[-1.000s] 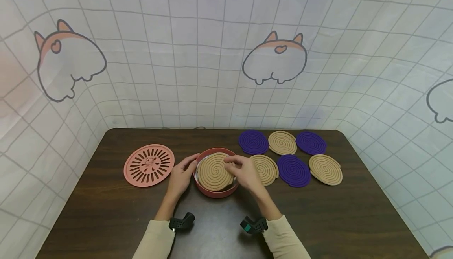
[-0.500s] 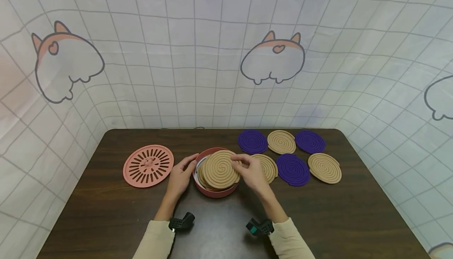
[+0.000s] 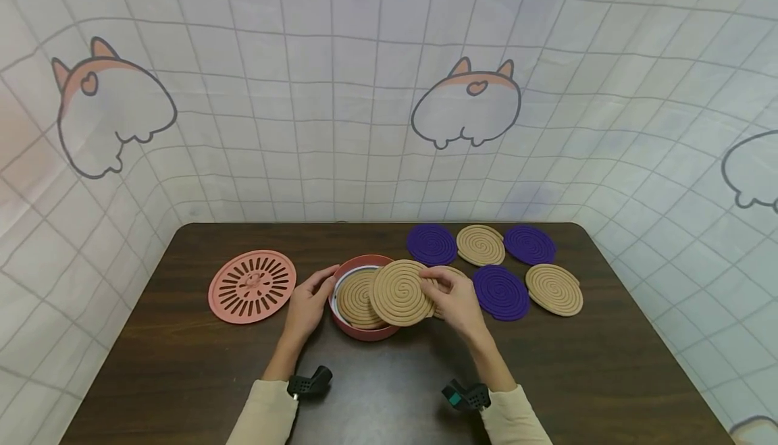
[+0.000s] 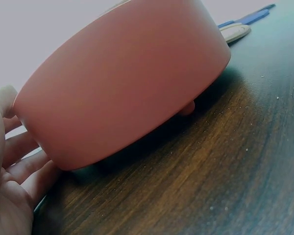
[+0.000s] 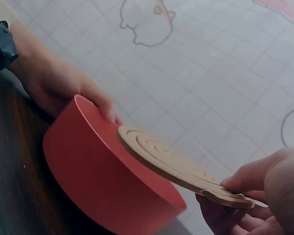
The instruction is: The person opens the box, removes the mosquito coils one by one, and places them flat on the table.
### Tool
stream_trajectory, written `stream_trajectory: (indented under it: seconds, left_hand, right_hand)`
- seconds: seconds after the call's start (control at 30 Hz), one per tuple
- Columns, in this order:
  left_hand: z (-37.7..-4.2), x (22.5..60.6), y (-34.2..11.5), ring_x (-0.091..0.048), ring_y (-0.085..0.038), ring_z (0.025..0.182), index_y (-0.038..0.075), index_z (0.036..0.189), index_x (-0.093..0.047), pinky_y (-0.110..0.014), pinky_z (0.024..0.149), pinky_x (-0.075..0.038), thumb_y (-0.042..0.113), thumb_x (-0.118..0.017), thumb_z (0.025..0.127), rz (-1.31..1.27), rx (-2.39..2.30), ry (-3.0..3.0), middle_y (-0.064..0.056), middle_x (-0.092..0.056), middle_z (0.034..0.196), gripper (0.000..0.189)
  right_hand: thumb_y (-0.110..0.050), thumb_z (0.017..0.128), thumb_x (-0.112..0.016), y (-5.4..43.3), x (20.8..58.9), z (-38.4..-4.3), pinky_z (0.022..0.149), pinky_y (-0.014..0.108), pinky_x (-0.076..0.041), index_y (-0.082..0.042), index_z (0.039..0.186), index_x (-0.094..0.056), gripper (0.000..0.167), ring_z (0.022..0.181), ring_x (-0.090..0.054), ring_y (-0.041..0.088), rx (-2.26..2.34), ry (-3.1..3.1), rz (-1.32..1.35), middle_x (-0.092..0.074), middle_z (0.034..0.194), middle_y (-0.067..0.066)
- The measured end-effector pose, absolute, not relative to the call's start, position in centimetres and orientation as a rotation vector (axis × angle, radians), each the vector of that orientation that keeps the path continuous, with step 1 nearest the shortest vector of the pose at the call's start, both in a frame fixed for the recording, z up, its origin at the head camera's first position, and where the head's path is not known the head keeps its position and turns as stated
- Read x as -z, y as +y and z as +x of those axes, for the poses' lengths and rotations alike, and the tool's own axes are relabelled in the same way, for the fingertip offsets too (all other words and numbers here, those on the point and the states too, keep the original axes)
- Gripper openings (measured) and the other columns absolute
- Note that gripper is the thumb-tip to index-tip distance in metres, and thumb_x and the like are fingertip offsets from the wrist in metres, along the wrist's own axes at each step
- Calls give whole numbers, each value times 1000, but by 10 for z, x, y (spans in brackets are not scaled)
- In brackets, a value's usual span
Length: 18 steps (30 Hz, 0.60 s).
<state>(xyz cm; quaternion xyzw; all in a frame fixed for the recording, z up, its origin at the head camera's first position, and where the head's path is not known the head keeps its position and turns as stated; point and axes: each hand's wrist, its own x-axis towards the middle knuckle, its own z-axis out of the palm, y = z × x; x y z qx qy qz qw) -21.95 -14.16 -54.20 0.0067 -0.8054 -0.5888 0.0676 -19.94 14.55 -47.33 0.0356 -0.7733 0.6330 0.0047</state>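
Observation:
My right hand [image 3: 458,300] pinches a tan mosquito coil [image 3: 398,294] by its right edge, thumb on top and fingers beneath. The coil overlaps the right side of a round red tin [image 3: 363,335]; in the right wrist view the coil [image 5: 166,161] slants above the tin's rim. My left hand [image 3: 307,303] holds the tin by its left wall, with the thumb at the rim and the fingers [image 4: 27,166] against the outside. Inside the tin lies another tan coil [image 3: 354,298], partly covered by the held one. Small feet show under the tin [image 4: 122,83].
Left of the tin lies a pink slotted lid [image 3: 252,287]. On the right, tan and purple coils lie in two rows, among them a purple coil [image 3: 501,292] and a tan coil [image 3: 554,290]. One tan coil [image 3: 448,272] is partly hidden behind my right hand.
My right hand has moved right with the pinched coil, from over the middle of the tin to its right rim. The coil inside the tin has come into view. My left hand stays put.

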Motion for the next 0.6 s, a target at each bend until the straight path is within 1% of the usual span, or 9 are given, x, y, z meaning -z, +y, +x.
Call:
stream_trajectory:
  seconds: [0.13, 0.2, 0.3, 0.4, 0.57, 0.6]
  left_hand:
    - [-220, 542, -142, -60, -18, 126, 27, 128, -70, -45, 106, -46, 42, -60, 100, 20, 1766, -2429, 0, -69, 131, 33]
    - [-220, 542, -143, -60, -18, 126, 27, 128, -70, -45, 106, -46, 42, -60, 100, 20, 1767, -2430, 0, -69, 131, 33]
    - [-219, 542, -143, -60, -18, 127, 27, 128, -70, -44, 106, -46, 42, -60, 100, 18, 1774, -2432, 0, -68, 132, 33]
    - [-219, 543, -143, -60, -18, 126, 28, 129, -69, -45, 105, -46, 43, -59, 100, 16, 1780, -2431, 0, -69, 131, 34]
    - [-219, 544, -144, -62, -19, 121, 32, 129, -68, -44, 101, -48, 46, -59, 99, 20, 1786, -2436, 0, -70, 129, 34]
    - [-219, 544, -144, -63, -18, 120, 33, 129, -68, -43, 100, -48, 47, -58, 99, 21, 1787, -2437, 0, -70, 128, 34]
  right_hand:
    - [-6, 91, -71, 156, 474, -197, 73, 17, -56, 3, 117, -70, 27, 88, -70, 3, -2014, -2399, 96, -67, 124, 22]
    - [-6, 92, -70, 162, 475, -195, 73, 17, -57, 4, 118, -69, 28, 88, -70, 3, -2027, -2392, 97, -66, 127, 23]
    - [-6, 93, -70, 170, 477, -191, 70, 17, -56, 5, 120, -68, 30, 85, -70, 2, -2032, -2394, 118, -67, 125, 25]
    - [-8, 93, -70, 178, 480, -186, 69, 17, -55, 5, 121, -67, 31, 81, -68, 1, -2005, -2406, 152, -69, 118, 26]
    - [-10, 92, -72, 190, 485, -180, 67, 17, -55, 4, 118, -69, 30, 76, -67, 1, -1943, -2422, 186, -71, 110, 22]
    - [-10, 92, -72, 192, 485, -179, 67, 17, -55, 4, 118, -69, 30, 76, -67, 1, -1943, -2421, 189, -71, 111, 23]
